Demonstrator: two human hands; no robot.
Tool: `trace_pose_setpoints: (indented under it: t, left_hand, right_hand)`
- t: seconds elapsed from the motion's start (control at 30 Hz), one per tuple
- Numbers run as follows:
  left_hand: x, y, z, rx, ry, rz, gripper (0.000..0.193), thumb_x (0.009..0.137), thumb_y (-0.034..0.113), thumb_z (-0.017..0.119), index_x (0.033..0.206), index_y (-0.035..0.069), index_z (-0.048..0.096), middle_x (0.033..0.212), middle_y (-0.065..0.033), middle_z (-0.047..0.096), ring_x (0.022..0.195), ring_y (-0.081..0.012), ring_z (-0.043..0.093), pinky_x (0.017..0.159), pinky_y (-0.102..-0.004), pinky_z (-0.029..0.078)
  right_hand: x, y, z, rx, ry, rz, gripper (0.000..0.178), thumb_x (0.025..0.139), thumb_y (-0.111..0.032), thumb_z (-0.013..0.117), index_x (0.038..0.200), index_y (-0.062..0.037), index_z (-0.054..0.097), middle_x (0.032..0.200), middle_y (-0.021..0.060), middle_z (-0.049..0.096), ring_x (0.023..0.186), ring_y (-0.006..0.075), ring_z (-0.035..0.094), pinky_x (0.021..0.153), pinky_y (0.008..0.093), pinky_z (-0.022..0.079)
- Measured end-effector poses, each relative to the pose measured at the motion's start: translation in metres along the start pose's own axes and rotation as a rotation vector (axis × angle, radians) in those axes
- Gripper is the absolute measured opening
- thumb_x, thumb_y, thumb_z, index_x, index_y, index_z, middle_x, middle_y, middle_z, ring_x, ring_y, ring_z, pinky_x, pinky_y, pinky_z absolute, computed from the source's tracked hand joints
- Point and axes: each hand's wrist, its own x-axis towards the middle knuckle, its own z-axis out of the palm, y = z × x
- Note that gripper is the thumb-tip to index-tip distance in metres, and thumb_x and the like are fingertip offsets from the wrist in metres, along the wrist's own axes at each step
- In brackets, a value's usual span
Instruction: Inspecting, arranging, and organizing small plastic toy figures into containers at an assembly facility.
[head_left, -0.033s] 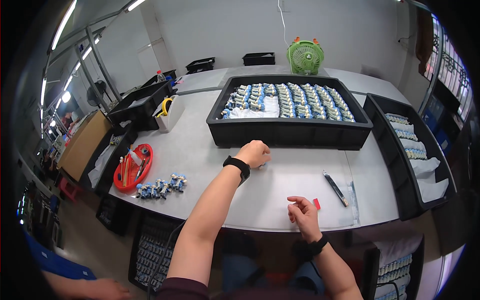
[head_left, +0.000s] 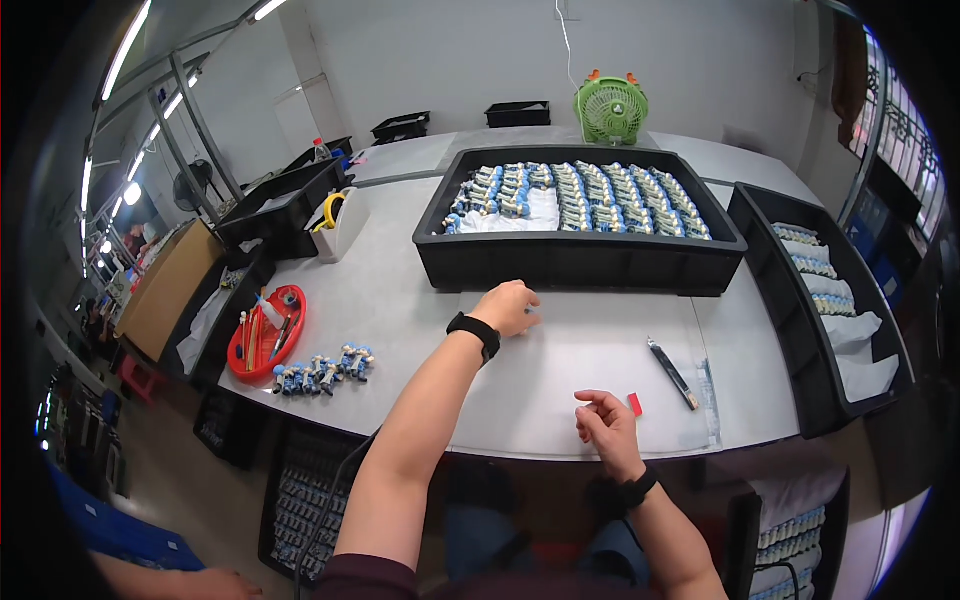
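My left hand point(head_left: 507, 308) is closed in front of the large black tray point(head_left: 580, 262), its fingers curled around a small figurine. Only a trace of blue shows at its fingertips; the rest is hidden. Nearer the table's front edge, my right hand point(head_left: 606, 425) is loosely bent, with a gap between thumb and index finger and nothing visible in it. A small red block-like piece point(head_left: 635, 404) lies just beside it. Rows of small blue-and-white figurines point(head_left: 605, 200) fill much of the tray, over white sheeting point(head_left: 540, 215). Several more figurines point(head_left: 322, 374) lie grouped on the table at left.
A dark pen-like tool point(head_left: 673, 374) lies right of my hands. A red dish point(head_left: 285, 350) of tools stands left. Another black tray point(head_left: 868, 400) flanks the table at right. Behind is a green fan point(head_left: 611, 112). Another person's arm point(head_left: 170, 582) enters at lower left.
My left hand has shifted very slightly, and less blue shows under its fingers. The other person's hand at lower left has dropped a little. My right hand stays in place.
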Motion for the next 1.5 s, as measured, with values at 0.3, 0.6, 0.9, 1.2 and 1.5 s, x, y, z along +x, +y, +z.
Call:
trace_pose_setpoints:
  t: [0.3,0.6,0.9,1.2,1.5]
  left_hand:
    - [-0.017,-0.007,0.044,0.063,0.266,-0.104,0.022,0.071,0.010,0.055,0.093,0.008,0.058,0.089,-0.0168,0.053,0.087,-0.0330,0.053,0.079,-0.0408,0.043]
    - [-0.060,0.017,0.033,-0.142,0.113,-0.332,0.028,0.073,0.010,0.057,0.098,0.001,0.053,0.097,-0.0207,0.054,0.084,-0.0291,0.057,0.075,-0.0343,0.045]
    - [-0.113,0.068,0.068,-1.598,0.340,-0.394,0.027,0.082,0.007,0.057,0.106,-0.002,0.048,0.097,-0.0089,0.058,0.085,-0.0115,0.056,0.073,-0.0218,0.044]
    - [-0.120,0.070,0.084,-1.727,0.377,-0.314,0.031,0.082,0.002,0.054,0.112,-0.004,0.045,0.103,-0.0104,0.055,0.090,-0.0133,0.055,0.080,-0.0243,0.045]
    - [-0.121,0.066,0.079,-1.795,0.428,-0.280,0.042,0.077,-0.006,0.055,0.116,-0.007,0.041,0.107,-0.0126,0.053,0.097,-0.0156,0.053,0.084,-0.0257,0.044]
  right_hand:
    - [-0.002,0.005,-0.002,-0.064,-0.043,-0.065,0.022,0.082,-0.009,0.055,0.102,0.0002,0.053,0.071,0.0009,0.053,0.062,0.0062,0.049,0.055,0.0190,0.041]
    - [0.005,0.007,0.007,-0.104,0.006,-0.055,0.022,0.081,-0.009,0.056,0.101,0.0003,0.053,0.072,0.0009,0.054,0.062,0.0055,0.049,0.054,0.0186,0.041]
    - [0.023,0.025,0.021,-0.057,-0.065,-0.091,0.041,0.079,-0.005,0.060,0.115,0.0059,0.044,0.090,0.0085,0.057,0.081,0.0111,0.056,0.072,0.0224,0.047]
    - [0.020,0.025,0.020,-0.075,0.006,-0.132,0.034,0.081,-0.003,0.056,0.112,0.0072,0.048,0.093,0.0093,0.059,0.083,0.0122,0.057,0.074,0.0236,0.047]
    - [0.020,0.019,0.027,-0.106,-0.014,-0.099,0.032,0.082,-0.007,0.056,0.111,0.0050,0.048,0.092,0.0093,0.058,0.077,0.0119,0.057,0.068,0.0234,0.048]
